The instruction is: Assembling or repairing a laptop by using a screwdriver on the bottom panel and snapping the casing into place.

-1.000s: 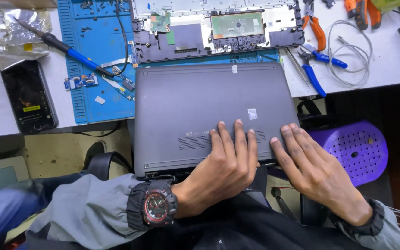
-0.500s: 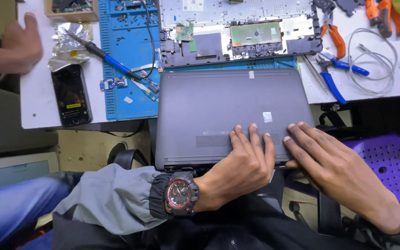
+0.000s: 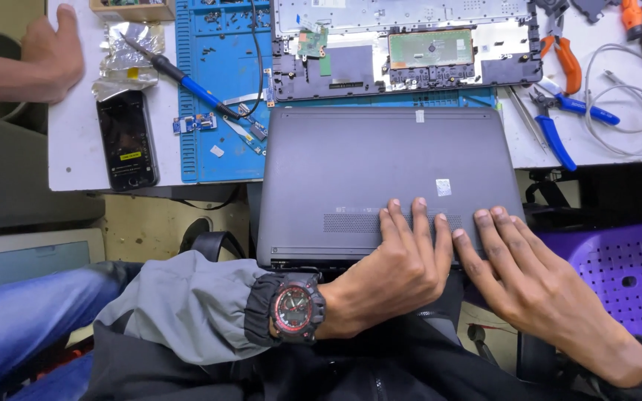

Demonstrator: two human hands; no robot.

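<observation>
A dark grey laptop bottom cover (image 3: pixel 365 171) lies half on the white table, its near edge overhanging toward me. My left hand (image 3: pixel 391 271), with a black and red watch on the wrist, rests flat on the cover's near edge by the vent grille. My right hand (image 3: pixel 536 286) lies flat beside it at the cover's near right corner, fingers spread. Neither hand holds anything. Behind the cover sits the opened laptop chassis (image 3: pixel 403 52) with exposed boards.
A blue repair mat (image 3: pixel 213 89) carries a blue-handled soldering iron (image 3: pixel 183 74) and small circuit parts. A black phone (image 3: pixel 126 139) and foil lie left. Another person's hand (image 3: pixel 50 56) rests at far left. Pliers (image 3: pixel 562 56), cutters and a cable lie right. A purple stool (image 3: pixel 622 275) stands below.
The view has shifted, so everything sits further right and lower in frame. Both hands stay flat on the cover's near edge. Another person's hand has come into view at left.
</observation>
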